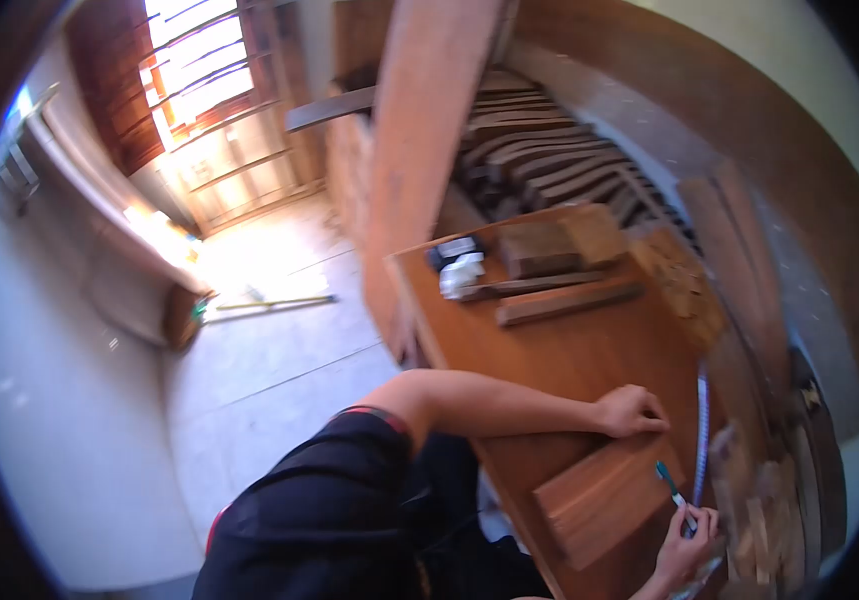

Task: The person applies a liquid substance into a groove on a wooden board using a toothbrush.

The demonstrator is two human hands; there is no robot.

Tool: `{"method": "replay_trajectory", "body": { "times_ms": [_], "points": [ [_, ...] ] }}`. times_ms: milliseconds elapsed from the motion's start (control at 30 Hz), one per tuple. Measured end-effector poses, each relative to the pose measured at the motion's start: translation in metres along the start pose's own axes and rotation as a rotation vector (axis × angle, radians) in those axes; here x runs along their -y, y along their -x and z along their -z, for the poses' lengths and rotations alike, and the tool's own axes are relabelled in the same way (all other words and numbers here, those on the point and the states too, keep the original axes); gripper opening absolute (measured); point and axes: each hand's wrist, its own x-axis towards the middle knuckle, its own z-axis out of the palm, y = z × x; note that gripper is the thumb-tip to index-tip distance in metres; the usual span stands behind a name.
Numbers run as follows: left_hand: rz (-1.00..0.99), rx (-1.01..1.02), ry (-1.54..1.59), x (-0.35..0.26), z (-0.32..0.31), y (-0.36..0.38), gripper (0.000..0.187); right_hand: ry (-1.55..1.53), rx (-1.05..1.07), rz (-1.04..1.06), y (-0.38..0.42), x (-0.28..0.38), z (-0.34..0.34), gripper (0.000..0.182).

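My right hand (689, 540) pinches a slim pen-like or small-brush-like tool (677, 496) with a white body and a teal end. Its teal end points over a flat reddish-brown wooden board (604, 500), which lies on the wooden table (569, 360). At the board's far edge rests my left hand (632, 412), its fingers curled down. Whatever those fingers hold, if anything, is hidden. A narrow whitish strip like a measuring tape (702, 425) runs beside the board, close to my right hand.
Farther along the table are wood blocks (539, 250), a wooden bar (569, 302) and a crumpled white item (461, 276). Stacked dark wood strips (569, 160) and scraps (764, 520) line the right side. A tall plank (429, 130) stands beyond the table.
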Motion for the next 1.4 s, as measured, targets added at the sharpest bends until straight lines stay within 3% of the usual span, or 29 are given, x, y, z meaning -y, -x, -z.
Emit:
{"method": "replay_trajectory", "body": {
  "times_ms": [133, 200, 333, 367, 433, 633, 700, 767, 833, 900, 1100, 1200, 1300, 1400],
  "points": [
    [-0.029, -0.049, -0.004, -0.003, -0.002, 0.001, 0.029, -0.067, 0.162, 0.254, -0.006, 0.073, -0.012, 0.008],
    [-0.019, -0.055, 0.002, 0.001, -0.002, 0.002, 0.028, -0.027, 0.182, 0.338, -0.008, 0.078, -0.011, 0.009],
    [-0.025, -0.043, 0.010, 0.003, -0.004, -0.001, 0.028, -0.040, 0.099, 0.034, -0.009, 0.015, 0.001, 0.010],
    [-0.041, -0.042, 0.004, 0.003, -0.005, 0.000, 0.028, -0.101, 0.006, -0.143, -0.005, 0.005, 0.003, 0.009],
    [-0.096, -0.043, -0.012, 0.000, 0.000, 0.000, 0.028, 0.018, -0.068, -0.068, -0.006, 0.000, 0.011, 0.010],
    [-0.075, 0.043, 0.033, 0.004, 0.005, -0.002, 0.029, -0.007, 0.178, 0.260, -0.006, 0.075, -0.008, 0.022],
    [-0.046, 0.008, -0.031, 0.006, 0.002, 0.001, 0.029, -0.026, 0.101, 0.283, -0.009, 0.068, -0.002, 0.019],
    [-0.047, 0.002, -0.031, 0.002, 0.006, 0.001, 0.029, 0.010, 0.031, 0.143, -0.006, 0.042, 0.001, 0.021],
    [-0.021, 0.007, -0.028, -0.001, 0.006, 0.004, 0.029, -0.054, -0.007, -0.178, -0.004, 0.018, 0.006, 0.018],
    [0.024, 0.020, -0.021, -0.004, 0.005, 0.003, 0.029, 0.005, -0.071, -0.212, -0.006, 0.015, 0.015, 0.016],
    [-0.012, 0.001, 0.016, -0.002, 0.006, 0.002, 0.023, -0.071, 0.139, 0.214, -0.010, 0.068, -0.009, 0.020],
    [0.032, 0.009, 0.014, -0.003, 0.008, 0.002, 0.023, -0.078, 0.049, 0.102, -0.013, 0.043, -0.005, 0.016],
    [-0.009, -0.001, -0.003, -0.002, 0.009, 0.001, 0.025, -0.088, -0.092, -0.137, -0.005, -0.003, -0.001, 0.015],
    [0.053, 0.031, 0.027, -0.002, 0.004, 0.000, 0.026, -0.046, 0.023, 0.093, -0.008, 0.036, 0.004, 0.017]
  ]
}}
